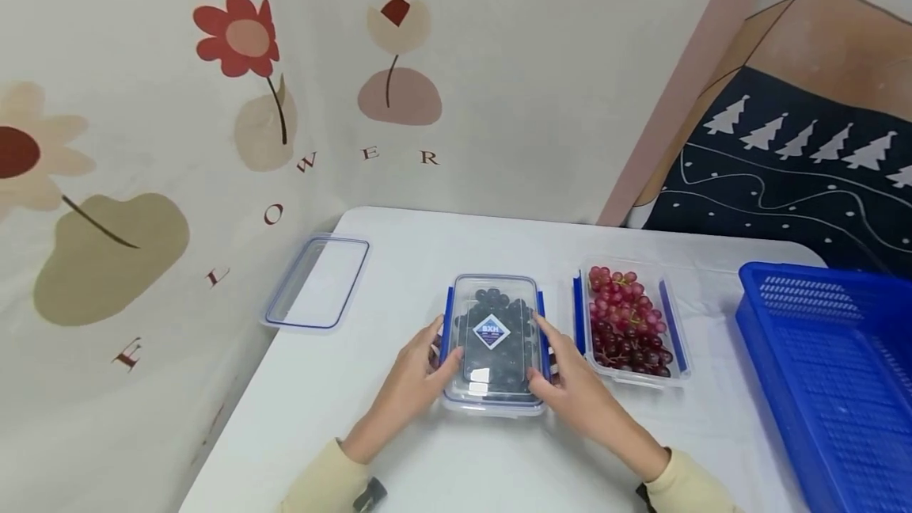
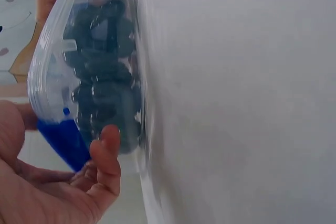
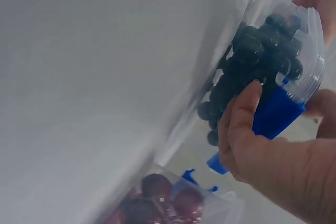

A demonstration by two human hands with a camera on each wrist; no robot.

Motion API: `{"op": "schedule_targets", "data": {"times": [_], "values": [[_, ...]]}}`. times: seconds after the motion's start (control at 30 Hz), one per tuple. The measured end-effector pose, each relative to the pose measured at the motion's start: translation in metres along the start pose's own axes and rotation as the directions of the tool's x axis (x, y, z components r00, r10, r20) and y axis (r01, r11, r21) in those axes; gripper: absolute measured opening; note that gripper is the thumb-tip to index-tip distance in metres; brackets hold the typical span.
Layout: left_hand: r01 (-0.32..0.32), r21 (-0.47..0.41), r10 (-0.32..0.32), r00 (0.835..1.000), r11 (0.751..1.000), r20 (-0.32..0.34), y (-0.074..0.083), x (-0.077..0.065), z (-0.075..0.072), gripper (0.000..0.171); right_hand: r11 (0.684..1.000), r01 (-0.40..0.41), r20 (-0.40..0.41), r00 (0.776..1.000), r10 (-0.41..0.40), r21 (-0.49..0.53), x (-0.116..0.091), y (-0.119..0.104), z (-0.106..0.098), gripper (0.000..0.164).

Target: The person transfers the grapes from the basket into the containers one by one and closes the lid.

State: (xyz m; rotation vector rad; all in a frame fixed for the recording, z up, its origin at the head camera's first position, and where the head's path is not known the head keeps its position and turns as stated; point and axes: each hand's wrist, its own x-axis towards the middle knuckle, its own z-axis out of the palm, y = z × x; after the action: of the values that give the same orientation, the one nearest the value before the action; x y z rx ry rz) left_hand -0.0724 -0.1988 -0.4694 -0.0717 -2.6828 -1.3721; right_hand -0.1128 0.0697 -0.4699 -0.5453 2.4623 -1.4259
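A clear storage container [image 1: 463, 291] with a lid on top and blue side clips stands on the white table, dark grapes [image 2: 105, 66] packed inside. A diamond-shaped BXH label [image 1: 492, 332] marks its lid. My left hand [image 1: 413, 366] grips the container's left side, thumb at the lid's edge and fingertips against the clip and wall. On the opposite side my right hand [image 1: 573, 378] holds it likewise, with curled fingers [image 3: 244, 111] by the blue clip [image 3: 278, 114]. The right wrist view shows that clip angled down along the wall.
To the right stands a lidless container [image 1: 675, 331] of red and dark-red grapes [image 1: 627, 311], its blue clips raised at the sides. A loose clear lid [image 1: 354, 279] lies at the table's left edge. A blue plastic basket [image 1: 758, 362] occupies the far right. Printed curtains hang behind.
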Motion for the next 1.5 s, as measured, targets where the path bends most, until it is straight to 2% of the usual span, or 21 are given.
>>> {"op": "schedule_targets", "data": {"times": [0.1,0.23,0.43,0.6,0.73,0.83,1.03,1.17,1.3,1.5], "values": [[0.022,-0.031,-0.021,0.999,0.999,0.034,-0.006,0.003,-0.003,0.076,0.995,-0.029,0.042,0.999,0.025,0.098,0.001,0.005,-0.004,0.091],[0.058,-0.067,-0.055,0.998,0.996,0.044,-0.015,0.004,-0.014,0.079,0.987,-0.042,0.075,0.997,0.031,0.156,0.004,0.008,-0.005,0.089],[0.093,-0.066,-0.093,0.996,0.993,0.009,-0.033,0.008,-0.044,0.070,0.970,-0.056,0.134,0.991,0.025,0.235,0.009,0.011,-0.007,0.088],[0.085,-0.057,-0.089,0.994,0.995,-0.069,-0.047,0.015,-0.078,0.059,0.960,-0.076,0.167,0.985,0.032,0.268,0.010,0.014,-0.011,0.089],[0.061,0.008,-0.059,0.988,0.998,-0.144,-0.056,0.020,-0.103,0.055,0.955,-0.092,0.177,0.983,0.043,0.281,0.011,0.014,-0.013,0.090],[0.062,0.069,-0.047,0.979,0.996,-0.198,-0.065,0.025,-0.119,0.055,0.949,-0.107,0.183,0.982,0.054,0.297,0.011,0.014,-0.014,0.090],[0.092,0.166,-0.038,0.952,0.982,-0.304,-0.085,0.034,-0.144,0.057,0.943,-0.125,0.189,0.980,0.068,0.308,0.013,0.015,-0.014,0.092],[0.141,0.201,-0.073,0.947,0.969,-0.313,-0.096,0.040,-0.157,0.058,0.941,-0.121,0.193,0.979,0.061,0.315,0.013,0.017,-0.014,0.093],[0.213,0.197,-0.142,0.937,0.957,-0.320,-0.106,0.047,-0.166,0.058,0.942,-0.111,0.185,0.981,0.053,0.318,0.013,0.019,-0.014,0.095],[0.289,0.207,-0.222,0.930,0.935,-0.293,-0.119,0.052,-0.175,0.060,0.940,-0.096,0.186,0.982,0.035,0.328,0.014,0.021,-0.011,0.097]]}}
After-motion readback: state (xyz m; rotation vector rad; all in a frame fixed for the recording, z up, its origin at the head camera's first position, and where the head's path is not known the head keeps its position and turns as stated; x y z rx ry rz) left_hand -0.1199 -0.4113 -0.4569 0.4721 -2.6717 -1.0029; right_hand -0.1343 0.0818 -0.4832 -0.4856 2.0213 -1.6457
